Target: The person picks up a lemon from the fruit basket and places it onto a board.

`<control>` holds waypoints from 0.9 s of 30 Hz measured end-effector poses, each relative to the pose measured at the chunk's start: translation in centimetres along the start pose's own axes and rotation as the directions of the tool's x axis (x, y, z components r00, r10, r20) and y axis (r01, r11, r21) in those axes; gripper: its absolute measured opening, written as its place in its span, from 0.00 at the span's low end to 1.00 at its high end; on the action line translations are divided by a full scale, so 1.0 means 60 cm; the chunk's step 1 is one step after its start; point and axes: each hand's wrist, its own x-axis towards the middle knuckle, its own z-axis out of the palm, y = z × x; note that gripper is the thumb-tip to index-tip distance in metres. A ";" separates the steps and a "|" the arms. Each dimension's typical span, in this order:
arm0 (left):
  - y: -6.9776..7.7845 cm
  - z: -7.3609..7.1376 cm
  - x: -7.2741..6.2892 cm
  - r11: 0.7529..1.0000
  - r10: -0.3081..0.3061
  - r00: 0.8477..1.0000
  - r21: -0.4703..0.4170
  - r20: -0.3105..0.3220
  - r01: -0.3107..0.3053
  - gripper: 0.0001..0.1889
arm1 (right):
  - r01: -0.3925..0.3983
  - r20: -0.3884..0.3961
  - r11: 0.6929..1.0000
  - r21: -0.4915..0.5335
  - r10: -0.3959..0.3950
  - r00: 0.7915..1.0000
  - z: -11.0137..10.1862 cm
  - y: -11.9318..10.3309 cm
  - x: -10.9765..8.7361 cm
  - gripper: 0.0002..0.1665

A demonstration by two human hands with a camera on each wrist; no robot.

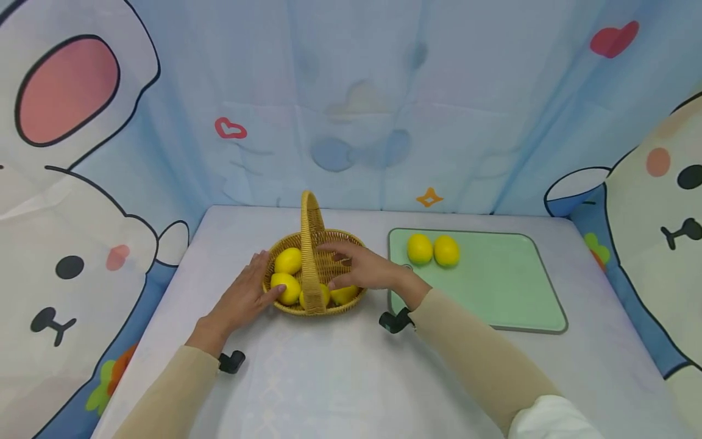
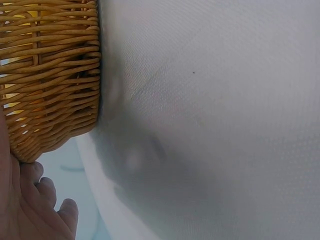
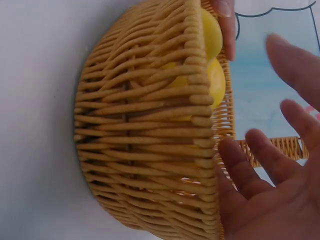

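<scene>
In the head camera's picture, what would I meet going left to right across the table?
The person's left hand → the wicker basket → one lemon on the green board → a second lemon beside it on that board.

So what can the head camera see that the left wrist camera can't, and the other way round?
Only the head view shows the green board, the two lemons on it and the right hand. Only the left wrist view shows a tiny dark speck on the white cloth. Both show the basket, the left hand and the white cloth.
</scene>
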 end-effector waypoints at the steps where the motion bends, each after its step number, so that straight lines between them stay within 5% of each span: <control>1: 0.001 0.000 0.000 1.000 0.001 1.000 -0.001 -0.001 -0.001 0.51 | -0.008 0.024 1.000 -0.016 0.009 1.000 0.002 0.001 0.000 0.48; 8: 0.004 -0.002 -0.002 1.000 0.007 1.000 0.001 -0.007 -0.007 0.51 | 0.045 0.108 0.973 -0.226 -0.021 0.994 0.005 0.000 0.003 0.52; 14: 0.002 0.001 -0.001 1.000 0.024 1.000 0.005 -0.014 -0.023 0.51 | 0.014 0.007 0.947 -0.321 -0.013 1.000 0.005 0.004 0.010 0.49; 19: 0.002 0.001 -0.002 1.000 0.020 1.000 0.007 -0.015 -0.020 0.51 | -0.037 -0.106 0.947 -0.318 0.004 0.994 0.003 0.010 0.019 0.44; 27: 0.002 0.003 -0.004 1.000 0.004 1.000 0.007 -0.007 -0.004 0.50 | -0.093 -0.154 0.979 -0.181 0.065 0.986 0.009 0.006 0.033 0.47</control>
